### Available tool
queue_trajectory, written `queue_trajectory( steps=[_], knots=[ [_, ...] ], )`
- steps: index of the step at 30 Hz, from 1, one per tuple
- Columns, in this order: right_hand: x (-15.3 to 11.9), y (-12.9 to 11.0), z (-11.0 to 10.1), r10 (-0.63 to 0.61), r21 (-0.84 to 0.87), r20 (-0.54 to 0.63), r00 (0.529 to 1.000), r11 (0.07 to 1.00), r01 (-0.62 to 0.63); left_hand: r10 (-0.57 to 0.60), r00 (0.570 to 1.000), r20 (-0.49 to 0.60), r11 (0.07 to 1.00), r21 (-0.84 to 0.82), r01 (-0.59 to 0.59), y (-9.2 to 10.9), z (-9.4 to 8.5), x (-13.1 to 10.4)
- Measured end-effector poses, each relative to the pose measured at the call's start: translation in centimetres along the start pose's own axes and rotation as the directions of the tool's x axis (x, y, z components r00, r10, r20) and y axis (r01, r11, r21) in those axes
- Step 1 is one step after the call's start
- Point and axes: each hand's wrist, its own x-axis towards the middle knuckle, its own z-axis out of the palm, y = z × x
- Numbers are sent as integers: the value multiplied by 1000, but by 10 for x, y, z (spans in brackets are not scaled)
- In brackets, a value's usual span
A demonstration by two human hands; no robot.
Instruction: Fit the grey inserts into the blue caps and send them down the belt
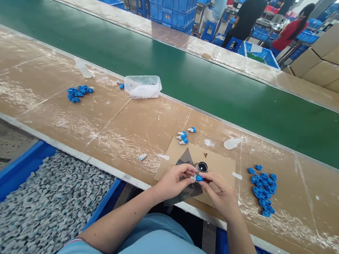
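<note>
My left hand (174,181) pinches a small whitish plastic piece (193,177) between thumb and fingertips. Against it, my right hand (222,194) holds a small blue plastic part (200,178); whether the two are joined I cannot tell. Just behind my fingers stands a small round pot of dark liquid (202,167) on a cardboard sheet (225,162). Under my hands lies a dark, pointed sheet (186,157). Several blue-and-white pieces (183,136) lie beyond the cardboard's far left corner. One loose pale piece (142,156) rests farther left.
Blue parts (263,188) are heaped at right, with another pile (78,92) at left. A clear tub (143,87) and a plastic bottle (83,69) stand near the green conveyor belt (175,66). A blue crate (41,151) of grey pieces sits below the bench. People sit beyond.
</note>
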Motion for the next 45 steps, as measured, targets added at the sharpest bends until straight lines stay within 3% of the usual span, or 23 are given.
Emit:
queue_trajectory(
  steps=[3, 7, 10, 16, 20, 23, 28, 30, 32, 34, 37, 39, 41, 45],
  knots=[
    [0, 1, -4, -21, 47, 33, 999, 999, 19, 11, 999, 54, 996, 82, -16, 6, -3, -1],
    [-1, 0, -6, -40, 111, 5, 999, 993, 39, -83, 993, 86, 996, -37, 86, 10, -3, -1],
    [-1, -2, -5, -65, 141, -52, 997, 987, 72, -81, 994, 75, 991, -96, 88, 13, -2, -2],
    [-3, -1, -10, -106, 158, 61, 992, 983, 95, -79, 981, 177, 995, 80, 66, 24, -5, -5],
    [-7, 1, -4, -83, 179, -44, 996, 980, 90, -79, 990, 118, 992, -87, 90, 21, 0, -6],
    [-14, 3, 6, -35, 160, -129, 991, 985, 56, -67, 995, 68, 991, -108, 74, 15, 5, -5],
    [-22, 8, 6, 13, 49, -68, 998, 999, -10, -117, 989, 86, 993, -12, 119, 16, -2, 0],
    [-27, 17, -8, 79, -36, -111, 991, 996, -83, -94, 995, 20, 992, 86, 92, 19, -14, 9],
    [-35, 32, -28, 188, -175, -261, 947, 955, -238, -39, 995, -96, 977, 206, 58, 23, -28, 21],
    [-46, 49, -51, 279, -326, -416, 865, 843, -429, 20, 975, -221, 941, 334, 56, 26, -43, 36],
    [-61, 74, -76, 357, -488, -515, 779, 625, -609, 66, 930, -363, 877, 465, 119, 27, -58, 59],
    [-67, 85, -83, 388, -546, -498, 775, 554, -628, 61, 913, -403, 862, 483, 156, 26, -61, 70],
    [-69, 92, -84, 408, -580, -440, 800, 551, -600, 62, 911, -408, 865, 477, 155, 26, -61, 75],
    [-69, 102, -82, 417, -582, -409, 812, 566, -584, 138, 904, -405, 838, 535, 112, 25, -65, 62]
  ],
)
